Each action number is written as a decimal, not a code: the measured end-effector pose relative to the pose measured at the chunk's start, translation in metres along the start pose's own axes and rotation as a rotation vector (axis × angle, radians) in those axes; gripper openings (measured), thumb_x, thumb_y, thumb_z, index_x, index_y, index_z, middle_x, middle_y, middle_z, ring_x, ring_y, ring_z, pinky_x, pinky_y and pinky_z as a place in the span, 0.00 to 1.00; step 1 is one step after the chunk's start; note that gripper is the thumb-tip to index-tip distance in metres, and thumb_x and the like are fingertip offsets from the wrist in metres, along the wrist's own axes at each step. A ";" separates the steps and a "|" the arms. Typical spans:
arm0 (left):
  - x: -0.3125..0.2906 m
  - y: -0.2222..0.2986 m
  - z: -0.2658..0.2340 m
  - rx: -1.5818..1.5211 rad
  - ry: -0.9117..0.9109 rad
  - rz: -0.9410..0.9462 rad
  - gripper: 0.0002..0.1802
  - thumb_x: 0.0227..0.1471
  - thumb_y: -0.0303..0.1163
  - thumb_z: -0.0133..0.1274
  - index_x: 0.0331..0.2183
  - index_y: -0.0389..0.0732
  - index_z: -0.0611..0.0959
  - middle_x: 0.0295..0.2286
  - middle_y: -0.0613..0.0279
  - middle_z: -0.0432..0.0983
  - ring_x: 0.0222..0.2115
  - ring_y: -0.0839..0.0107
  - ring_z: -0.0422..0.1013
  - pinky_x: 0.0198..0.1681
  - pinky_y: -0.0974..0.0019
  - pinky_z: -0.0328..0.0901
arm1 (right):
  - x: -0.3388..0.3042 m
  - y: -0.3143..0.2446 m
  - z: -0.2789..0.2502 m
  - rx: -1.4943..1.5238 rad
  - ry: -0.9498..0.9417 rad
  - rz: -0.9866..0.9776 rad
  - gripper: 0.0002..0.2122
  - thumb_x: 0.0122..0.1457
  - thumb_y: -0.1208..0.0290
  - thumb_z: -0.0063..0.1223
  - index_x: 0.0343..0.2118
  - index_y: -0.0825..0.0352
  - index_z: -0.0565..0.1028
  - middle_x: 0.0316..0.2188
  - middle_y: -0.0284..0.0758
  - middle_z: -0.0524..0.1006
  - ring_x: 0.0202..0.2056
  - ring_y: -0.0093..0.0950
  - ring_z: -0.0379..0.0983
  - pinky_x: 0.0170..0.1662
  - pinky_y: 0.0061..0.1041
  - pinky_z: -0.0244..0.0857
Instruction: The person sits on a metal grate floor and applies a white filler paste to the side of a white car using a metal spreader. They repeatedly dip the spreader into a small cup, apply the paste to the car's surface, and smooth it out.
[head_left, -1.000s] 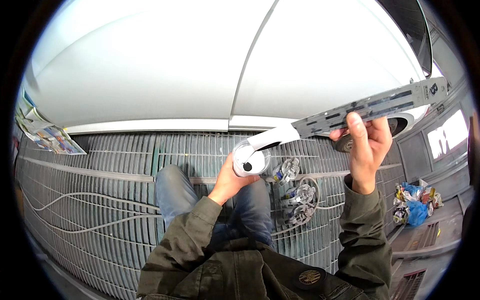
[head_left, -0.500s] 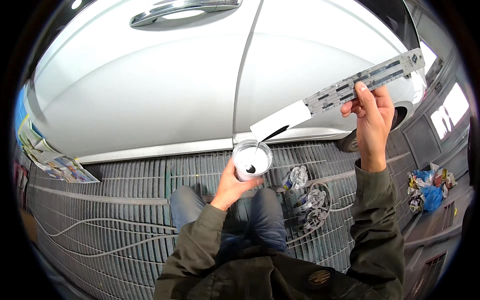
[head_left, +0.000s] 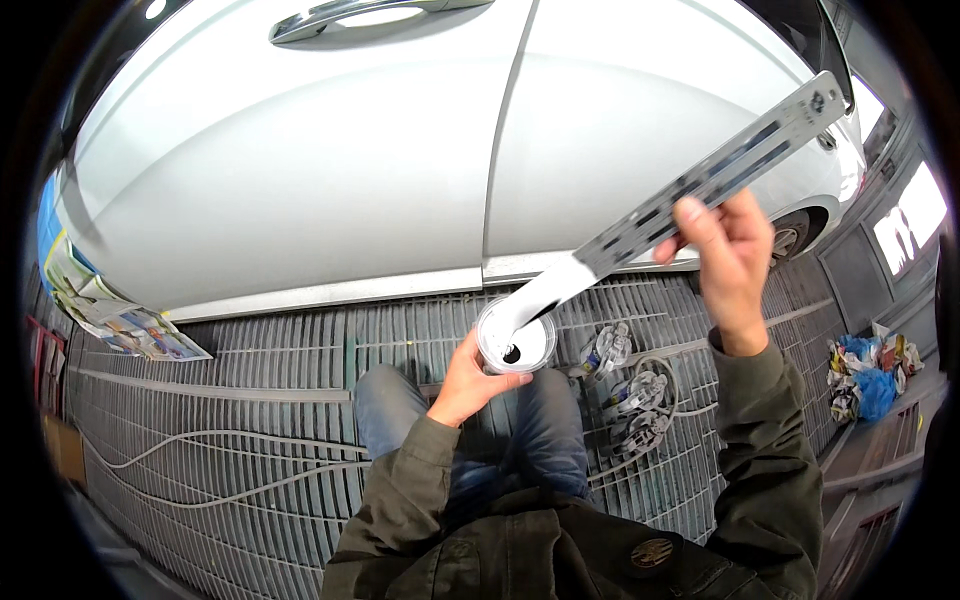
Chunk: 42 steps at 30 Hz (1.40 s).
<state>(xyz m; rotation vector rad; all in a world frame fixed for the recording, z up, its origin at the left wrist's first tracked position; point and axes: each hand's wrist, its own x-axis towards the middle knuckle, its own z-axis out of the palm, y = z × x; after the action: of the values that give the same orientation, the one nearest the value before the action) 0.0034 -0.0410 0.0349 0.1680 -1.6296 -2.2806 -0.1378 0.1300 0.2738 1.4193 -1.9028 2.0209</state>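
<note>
The floor is grey and slatted; at right, a bright white window sits in a dull grey wall.

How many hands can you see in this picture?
2. The left hand is around the clear cup, near the middle. The right hand is farther right, gripping the long grey stick. No other hands show.
</note>
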 end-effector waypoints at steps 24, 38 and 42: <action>-0.017 -0.009 0.010 0.021 0.098 -0.043 0.41 0.35 0.20 0.70 0.53 0.37 0.70 0.46 0.63 0.74 0.48 0.72 0.69 0.54 0.65 0.63 | -0.053 0.056 0.048 -0.401 -0.509 -0.022 0.06 0.59 0.74 0.54 0.37 0.69 0.73 0.22 0.43 0.76 0.21 0.39 0.73 0.24 0.32 0.65; -0.020 -0.016 0.017 0.237 0.102 0.018 0.45 0.33 0.23 0.72 0.55 0.38 0.69 0.49 0.61 0.72 0.51 0.69 0.68 0.56 0.63 0.62 | -0.068 0.070 0.050 -0.407 -0.396 -0.025 0.06 0.60 0.74 0.54 0.38 0.69 0.72 0.22 0.44 0.75 0.20 0.38 0.73 0.24 0.32 0.64; -0.021 -0.024 0.015 0.226 0.185 0.007 0.47 0.29 0.27 0.75 0.53 0.37 0.71 0.48 0.61 0.73 0.50 0.69 0.68 0.55 0.62 0.63 | -0.064 0.063 0.054 -0.445 -0.368 0.038 0.07 0.59 0.75 0.54 0.40 0.69 0.73 0.23 0.43 0.76 0.21 0.37 0.74 0.25 0.31 0.65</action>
<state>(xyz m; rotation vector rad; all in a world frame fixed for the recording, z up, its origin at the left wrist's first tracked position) 0.0136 -0.0137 0.0153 0.4133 -1.7801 -2.0046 -0.1052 0.1058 0.1772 1.7082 -2.3354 1.2816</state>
